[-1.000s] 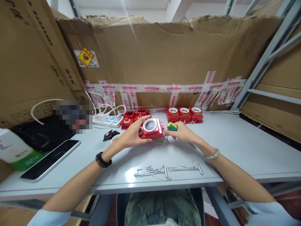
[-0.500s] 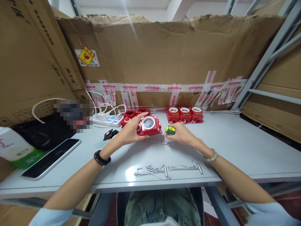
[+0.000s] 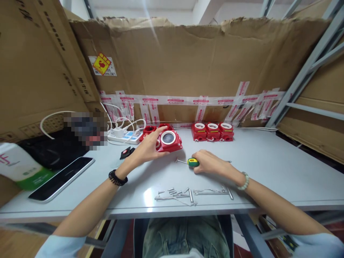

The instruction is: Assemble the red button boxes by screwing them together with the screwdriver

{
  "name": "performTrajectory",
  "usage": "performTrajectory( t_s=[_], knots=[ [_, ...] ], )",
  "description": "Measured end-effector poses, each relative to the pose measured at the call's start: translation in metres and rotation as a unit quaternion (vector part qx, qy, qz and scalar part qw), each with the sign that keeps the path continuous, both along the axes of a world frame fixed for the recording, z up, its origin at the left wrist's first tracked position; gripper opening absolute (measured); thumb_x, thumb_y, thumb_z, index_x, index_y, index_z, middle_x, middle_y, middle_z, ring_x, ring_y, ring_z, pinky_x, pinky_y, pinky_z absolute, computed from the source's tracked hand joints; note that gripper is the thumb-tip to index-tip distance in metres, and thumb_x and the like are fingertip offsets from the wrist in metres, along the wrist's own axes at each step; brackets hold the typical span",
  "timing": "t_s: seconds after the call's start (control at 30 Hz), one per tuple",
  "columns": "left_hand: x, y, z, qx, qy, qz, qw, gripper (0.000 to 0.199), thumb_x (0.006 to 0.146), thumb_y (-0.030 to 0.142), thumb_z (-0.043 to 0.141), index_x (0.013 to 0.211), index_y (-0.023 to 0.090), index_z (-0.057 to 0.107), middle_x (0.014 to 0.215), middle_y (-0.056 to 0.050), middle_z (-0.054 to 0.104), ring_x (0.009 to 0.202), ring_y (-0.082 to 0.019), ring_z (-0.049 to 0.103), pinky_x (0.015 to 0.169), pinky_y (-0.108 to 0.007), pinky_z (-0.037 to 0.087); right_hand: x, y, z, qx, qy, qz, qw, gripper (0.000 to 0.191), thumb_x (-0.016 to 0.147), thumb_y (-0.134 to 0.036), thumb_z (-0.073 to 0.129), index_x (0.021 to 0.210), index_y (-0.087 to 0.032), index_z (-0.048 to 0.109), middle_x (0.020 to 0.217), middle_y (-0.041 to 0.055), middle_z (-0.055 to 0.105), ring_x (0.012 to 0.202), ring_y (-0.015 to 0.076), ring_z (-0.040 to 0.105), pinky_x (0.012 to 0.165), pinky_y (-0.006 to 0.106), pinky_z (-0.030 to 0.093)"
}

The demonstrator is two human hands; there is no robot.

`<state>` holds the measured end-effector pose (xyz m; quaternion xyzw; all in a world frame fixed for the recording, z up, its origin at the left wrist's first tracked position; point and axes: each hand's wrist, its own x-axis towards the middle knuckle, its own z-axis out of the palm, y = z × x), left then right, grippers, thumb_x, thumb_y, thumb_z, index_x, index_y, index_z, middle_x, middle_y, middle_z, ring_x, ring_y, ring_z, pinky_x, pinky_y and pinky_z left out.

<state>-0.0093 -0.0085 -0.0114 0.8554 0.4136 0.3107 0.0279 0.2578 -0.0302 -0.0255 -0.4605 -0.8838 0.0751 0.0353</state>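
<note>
1. Head view: your left hand [image 3: 146,147] grips the red housing [image 3: 174,146] by its left end, thumb and fingers spread moderately wide, near the table's [image 3: 255,168] back. It looks rigid and fairly weighty, perhaps slick; hold the side walls, sparing the window [image 3: 168,137].
2. Same view: your right hand [image 3: 209,163] is closed around the screwdriver's green-yellow handle [image 3: 193,162], likely light and stiff.

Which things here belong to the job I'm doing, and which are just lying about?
Likely part of the job:
red housing in your left hand
yellow-and-green screwdriver in your right hand
three similar red units at the back
loose screws
T-shaped metal rods

Probably just lying about:
smartphone
white power strip
green-and-white packet
</note>
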Motion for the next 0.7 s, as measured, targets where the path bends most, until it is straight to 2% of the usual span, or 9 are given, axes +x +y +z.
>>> performTrajectory(
  t_s=[0.1,0.27,0.37,0.5,0.7],
  knots=[
    [0.000,-0.001,0.001,-0.006,0.003,0.001,1.000,0.091,0.070,0.035,0.077,0.144,0.025,0.025,0.138,-0.015,0.050,0.113,-0.032,0.058,0.096,-0.051,0.045,0.018,-0.006,0.009,-0.011,-0.016,0.002,1.000,0.007,0.064,-0.021,0.060,0.067,-0.018,0.055,0.065,0.0017,0.053,0.059,0.0125,0.039,0.054,0.027,0.023],
    [0.004,-0.004,0.001,-0.019,0.008,-0.003,1.000,0.091,0.070,0.036,0.077,0.144,0.024,0.026,0.139,-0.016,0.049,0.116,-0.035,0.056,0.095,-0.051,0.045,0.057,-0.022,0.020,-0.097,-0.022,-0.032,0.995,0.014,0.059,-0.020,0.058,0.060,-0.020,0.045,0.059,-0.0030,0.043,0.057,0.0119,0.037,0.052,0.026,0.023],
    [0.006,-0.005,-0.002,-0.019,0.015,-0.014,1.000,0.091,0.070,0.036,0.076,0.144,0.024,0.026,0.144,-0.016,0.045,0.121,-0.035,0.053,0.099,-0.051,0.043,0.073,-0.028,0.022,-0.159,-0.010,-0.019,0.987,0.021,0.055,-0.018,0.058,0.057,-0.020,0.037,0.055,-0.0062,0.034,0.055,0.0099,0.031,0.050,0.025,0.020],
    [0.007,-0.003,-0.007,-0.026,0.027,-0.024,0.999,0.092,0.070,0.039,0.076,0.145,0.025,0.025,0.142,-0.015,0.048,0.122,-0.036,0.053,0.099,-0.053,0.043,0.080,-0.030,0.022,-0.212,-0.003,-0.003,0.977,0.023,0.054,-0.019,0.059,0.057,-0.020,0.036,0.057,-0.0069,0.032,0.057,0.0095,0.032,0.051,0.023,0.022],
    [0.011,-0.004,-0.014,-0.064,0.026,-0.043,0.997,0.093,0.069,0.041,0.075,0.145,0.023,0.025,0.142,-0.017,0.046,0.123,-0.035,0.052,0.099,-0.051,0.042,0.077,-0.032,0.022,-0.232,-0.006,0.012,0.973,0.019,0.054,-0.021,0.062,0.059,-0.019,0.044,0.061,-0.0063,0.040,0.061,0.0099,0.037,0.053,0.022,0.027]
  ],
)
